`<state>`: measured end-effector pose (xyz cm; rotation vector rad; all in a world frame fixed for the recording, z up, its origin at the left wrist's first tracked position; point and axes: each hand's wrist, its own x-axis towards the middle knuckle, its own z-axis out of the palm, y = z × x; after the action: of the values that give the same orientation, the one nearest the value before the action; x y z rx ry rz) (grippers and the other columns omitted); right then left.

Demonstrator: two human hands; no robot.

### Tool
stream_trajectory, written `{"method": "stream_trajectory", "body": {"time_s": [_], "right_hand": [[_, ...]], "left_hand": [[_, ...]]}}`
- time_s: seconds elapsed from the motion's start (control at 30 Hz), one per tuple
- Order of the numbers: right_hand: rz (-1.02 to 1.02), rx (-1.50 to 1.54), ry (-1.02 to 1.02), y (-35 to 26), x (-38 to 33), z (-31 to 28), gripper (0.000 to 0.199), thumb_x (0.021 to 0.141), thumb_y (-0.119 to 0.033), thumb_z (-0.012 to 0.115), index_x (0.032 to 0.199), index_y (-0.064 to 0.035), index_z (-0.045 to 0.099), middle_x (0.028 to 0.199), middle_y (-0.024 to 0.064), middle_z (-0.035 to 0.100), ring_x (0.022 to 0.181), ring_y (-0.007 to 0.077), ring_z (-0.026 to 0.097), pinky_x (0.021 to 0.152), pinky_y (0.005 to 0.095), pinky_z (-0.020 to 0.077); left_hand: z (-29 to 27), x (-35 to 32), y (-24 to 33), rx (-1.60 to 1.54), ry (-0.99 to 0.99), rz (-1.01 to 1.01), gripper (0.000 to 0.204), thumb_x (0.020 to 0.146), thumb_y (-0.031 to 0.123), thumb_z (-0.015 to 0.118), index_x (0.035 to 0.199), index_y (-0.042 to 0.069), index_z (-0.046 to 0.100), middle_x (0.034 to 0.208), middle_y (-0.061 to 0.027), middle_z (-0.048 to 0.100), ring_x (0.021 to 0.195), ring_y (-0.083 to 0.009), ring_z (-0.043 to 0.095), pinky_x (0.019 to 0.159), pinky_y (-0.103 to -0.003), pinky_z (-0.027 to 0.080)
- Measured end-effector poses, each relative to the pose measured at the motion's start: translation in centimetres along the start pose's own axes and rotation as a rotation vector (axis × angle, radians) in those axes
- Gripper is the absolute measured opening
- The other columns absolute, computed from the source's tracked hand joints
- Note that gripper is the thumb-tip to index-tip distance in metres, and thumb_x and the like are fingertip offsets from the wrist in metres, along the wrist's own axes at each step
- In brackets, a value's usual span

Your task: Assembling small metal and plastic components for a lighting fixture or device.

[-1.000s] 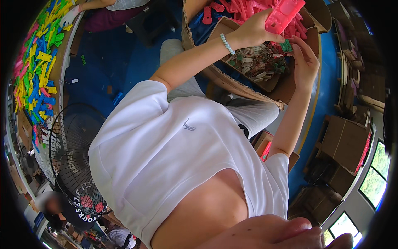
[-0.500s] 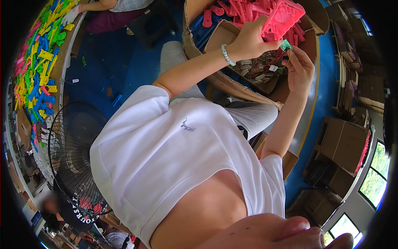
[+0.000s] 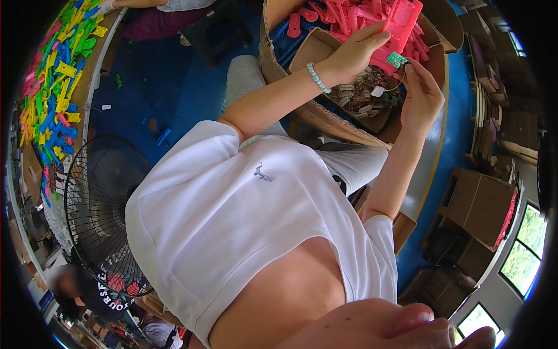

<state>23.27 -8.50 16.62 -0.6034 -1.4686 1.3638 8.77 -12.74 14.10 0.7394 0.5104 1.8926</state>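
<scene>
Pink casing (image 3: 401,29) is clasped in the left hand (image 3: 356,53); the right hand (image 3: 422,95) apparently pinches the green board (image 3: 396,59) by its edge, seemingly lining it up; next calls for steady placement.

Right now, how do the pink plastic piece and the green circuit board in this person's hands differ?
Size: the pink plastic piece is long and much larger; the green circuit board is little.
Colour: the piece is bright pink, the board green.
Hold: the piece is in the left hand, while the board is at the fingertips of the right hand.
Shared: both are held up above the cardboard box.
</scene>
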Motion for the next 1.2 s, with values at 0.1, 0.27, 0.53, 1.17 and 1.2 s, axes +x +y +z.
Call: {"method": "stream_trajectory", "body": {"time_s": [0.1,0.27,0.53,1.17,1.2], "right_hand": [[-0.033,-0.136,0.031,-0.6,0.2,0.5,0.017,0.086,0.003,0.063,0.102,0.0089,0.065,0.093,0.0127,0.067,0.081,0.0165,0.065,0.072,0.0284,0.0554],[-0.021,-0.181,0.032,-0.9,0.2,0.7,0.016,0.087,0.004,0.062,0.102,0.0095,0.064,0.094,0.0129,0.067,0.082,0.0162,0.064,0.073,0.0271,0.0543],[-0.517,-0.307,0.063,-0.3,-1.0,0.2,0.013,0.086,0.008,0.061,0.098,0.0065,0.064,0.095,0.0128,0.066,0.086,0.0167,0.063,0.077,0.0266,0.0512],[-0.539,-0.281,-0.142,-0.9,-1.0,-1.0,0.009,0.085,0.009,0.060,0.093,0.0056,0.063,0.095,0.0132,0.066,0.089,0.0180,0.061,0.079,0.0257,0.0482],[-0.538,-0.266,-0.182,-0.9,-0.9,-1.0,0.009,0.085,0.009,0.061,0.093,0.0054,0.063,0.095,0.0130,0.066,0.088,0.0177,0.061,0.079,0.0255,0.0482]], "left_hand": [[-0.7,0.3,-0.1,0.088,-0.094,-0.027,0.038,0.096,0.016,0.054,0.131,0.001,0.050,0.119,-0.0076,0.061,0.107,-0.0121,0.058,0.092,-0.028,0.047],[-0.2,-0.4,0.4,0.030,-0.040,-0.042,0.036,0.095,0.014,0.055,0.129,0.001,0.052,0.115,-0.0077,0.062,0.105,-0.0117,0.058,0.092,-0.027,0.046],[1.3,-1.9,2.2,0.528,-0.078,0.503,0.029,0.098,0.016,0.049,0.126,0.008,0.049,0.100,-0.0035,0.058,0.084,-0.0079,0.053,0.079,-0.024,0.045],[0.5,-3.1,5.2,1.038,-0.391,0.457,0.023,0.081,0.029,0.073,0.099,0.016,0.069,0.090,-0.0006,0.066,0.080,-0.0122,0.064,0.073,-0.025,0.048],[0.5,-3.2,5.3,1.012,-0.412,0.428,0.022,0.081,0.028,0.074,0.098,0.015,0.069,0.091,-0.0007,0.067,0.082,-0.0126,0.064,0.076,-0.026,0.047]]}}
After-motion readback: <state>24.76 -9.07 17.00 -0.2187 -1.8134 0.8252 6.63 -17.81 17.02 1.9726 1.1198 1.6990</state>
